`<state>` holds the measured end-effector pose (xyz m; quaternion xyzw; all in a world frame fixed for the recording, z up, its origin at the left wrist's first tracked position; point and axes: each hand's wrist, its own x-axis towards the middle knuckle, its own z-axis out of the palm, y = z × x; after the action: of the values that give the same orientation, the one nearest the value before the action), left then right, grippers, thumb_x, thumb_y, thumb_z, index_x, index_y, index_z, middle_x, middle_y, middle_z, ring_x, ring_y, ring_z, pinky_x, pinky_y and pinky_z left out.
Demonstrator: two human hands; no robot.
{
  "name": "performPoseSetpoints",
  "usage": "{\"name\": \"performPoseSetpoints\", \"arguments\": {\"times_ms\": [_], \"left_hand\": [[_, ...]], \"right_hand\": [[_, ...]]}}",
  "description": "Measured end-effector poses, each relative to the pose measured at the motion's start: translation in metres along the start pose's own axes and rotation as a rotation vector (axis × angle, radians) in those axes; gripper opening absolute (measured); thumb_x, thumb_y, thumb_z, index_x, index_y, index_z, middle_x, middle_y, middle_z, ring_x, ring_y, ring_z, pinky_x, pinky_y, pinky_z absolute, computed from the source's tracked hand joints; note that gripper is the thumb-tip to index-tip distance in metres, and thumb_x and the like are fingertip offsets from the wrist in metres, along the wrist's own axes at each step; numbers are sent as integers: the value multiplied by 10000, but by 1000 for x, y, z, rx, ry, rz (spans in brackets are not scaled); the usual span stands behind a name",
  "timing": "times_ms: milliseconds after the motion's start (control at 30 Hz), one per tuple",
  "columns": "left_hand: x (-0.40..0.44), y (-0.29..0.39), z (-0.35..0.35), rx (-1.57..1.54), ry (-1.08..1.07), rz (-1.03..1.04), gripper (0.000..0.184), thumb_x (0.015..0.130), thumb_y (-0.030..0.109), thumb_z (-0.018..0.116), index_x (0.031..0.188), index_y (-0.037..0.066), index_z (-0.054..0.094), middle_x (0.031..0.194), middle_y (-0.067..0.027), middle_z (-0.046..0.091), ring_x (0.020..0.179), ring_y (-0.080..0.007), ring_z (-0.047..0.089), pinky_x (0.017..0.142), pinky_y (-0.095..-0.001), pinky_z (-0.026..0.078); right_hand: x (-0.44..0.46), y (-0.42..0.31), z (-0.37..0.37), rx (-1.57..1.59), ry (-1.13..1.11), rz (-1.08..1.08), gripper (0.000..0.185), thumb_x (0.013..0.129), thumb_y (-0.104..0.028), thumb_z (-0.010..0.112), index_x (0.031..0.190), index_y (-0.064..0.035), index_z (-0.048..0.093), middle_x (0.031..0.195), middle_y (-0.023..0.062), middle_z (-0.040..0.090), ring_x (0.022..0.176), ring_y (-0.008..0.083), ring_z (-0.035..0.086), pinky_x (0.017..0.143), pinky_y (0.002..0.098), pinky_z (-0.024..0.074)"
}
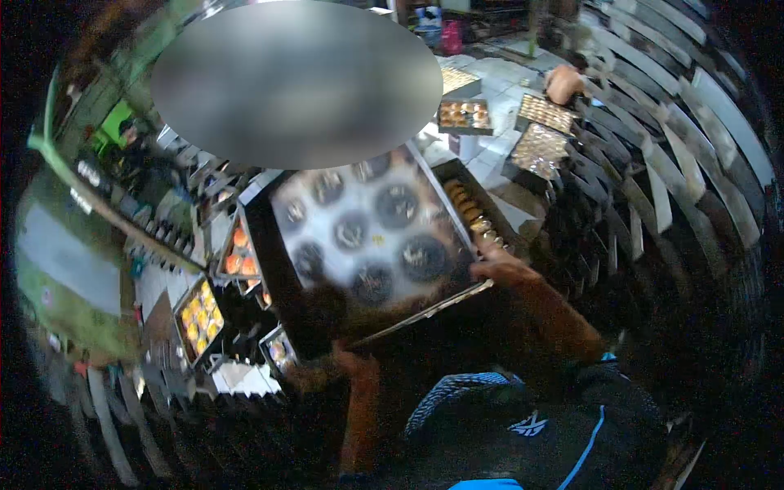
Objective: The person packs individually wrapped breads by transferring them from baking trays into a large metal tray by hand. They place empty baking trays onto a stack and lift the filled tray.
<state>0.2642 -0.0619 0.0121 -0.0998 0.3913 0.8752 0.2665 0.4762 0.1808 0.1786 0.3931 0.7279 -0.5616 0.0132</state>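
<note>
A large shallow tray (384,233) with several dark round shapes on a pale surface is held tilted in front of me. At its lower left corner is my left hand (355,359), dim and partly in shadow, its fingers at the tray's near edge. My right hand (502,268) grips the right near corner, the fingers wrapped round the edge. Just beyond the tray's right side, a dark tray (445,173) holds a row of small brown baked pieces. The far end of the held tray is hidden behind a grey blurred oval.
Left of the held tray are a tray of yellow-topped pieces (199,320) and a tray of orange pieces (240,260). A green pole (114,214) crosses the left. Filled trays (464,117) lie on the tiled floor at the back, near a crouching person (565,82).
</note>
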Motion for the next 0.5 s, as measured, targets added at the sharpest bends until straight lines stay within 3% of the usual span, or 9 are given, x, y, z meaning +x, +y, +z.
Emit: {"name": "performPoseSetpoints", "arguments": {"times_ms": [33, 100, 133, 200, 267, 333, 367, 500], "left_hand": [[-7, 10, 29, -60, -154, 61, 317, 831, 278, 485, 1007, 19, 534, 996, -127, 550, 947, -275, 521, 882, -438, 396], [-24, 53, 117, -112, -659, 55, 306, 877, 279, 431, 1022, 27, 526, 974, -114, 555, 935, -253, 526, 862, -426, 402], [-24, 58, 154, 253, -651, 427, 386, 886, 364, 434, 1076, 37, 512, 984, -114, 557, 938, -238, 529, 852, -437, 402], [-39, 77, 214, -169, -1043, 79, 680, 821, 510, 498, 1308, 59, 351, 1241, -123, 439, 1111, -266, 432, 915, -512, 344], [-83, 83, 262, -119, -1257, 132, 744, 809, 369, 515, 1398, 66, 177, 1359, -152, 342, 1140, -296, 424, 937, -471, 345], [-125, 78, 291, 146, -1415, 291, 772, 761, 318, 569, 1384, 40, 208, 1352, -153, 344, 1119, -278, 446, 898, -425, 386], [-136, 64, 291, 156, -1339, 303, 776, 736, 306, 586, 1367, 15, 239, 1310, -163, 384, 1077, -280, 481, 878, -413, 405], [-160, 19, 293, 317, -1382, 231, 619, 689, 200, 578, 1218, -66, 396, 1125, -155, 494, 914, -241, 549, 791, -336, 456]], "right_hand": [[-27, 0, -8, 26, 182, -343, 748, 667, -207, 606, 1344, -71, 320, 1274, 169, 416, 1184, 262, 365, 1010, 414, 279], [-95, -12, -38, 175, 419, -583, 664, 679, -201, 591, 1286, -68, 355, 1238, 168, 442, 1152, 275, 395, 987, 436, 304], [-133, -19, -52, 284, 533, -645, 623, 685, -197, 584, 1256, -66, 372, 1220, 167, 454, 1135, 282, 410, 976, 446, 316], [-210, -32, -76, 499, 791, -791, 541, 698, -191, 568, 1198, -63, 406, 1183, 165, 480, 1102, 294, 441, 954, 467, 341], [-283, -42, -95, 628, 1038, -955, 461, 710, -184, 553, 1139, -60, 441, 1147, 164, 506, 1070, 307, 471, 931, 489, 365], [-352, -49, -119, 693, 1209, -1071, 383, 722, -177, 538, 1080, -56, 475, 1110, 163, 532, 1037, 320, 501, 909, 510, 390], [-378, -51, -132, 729, 1276, -1106, 346, 728, -174, 530, 1051, -55, 493, 1092, 162, 544, 1021, 326, 517, 897, 520, 402], [-457, -49, -183, 818, 1431, -1139, 247, 747, -164, 508, 963, -50, 544, 1037, 160, 583, 972, 346, 562, 864, 552, 440]]}}
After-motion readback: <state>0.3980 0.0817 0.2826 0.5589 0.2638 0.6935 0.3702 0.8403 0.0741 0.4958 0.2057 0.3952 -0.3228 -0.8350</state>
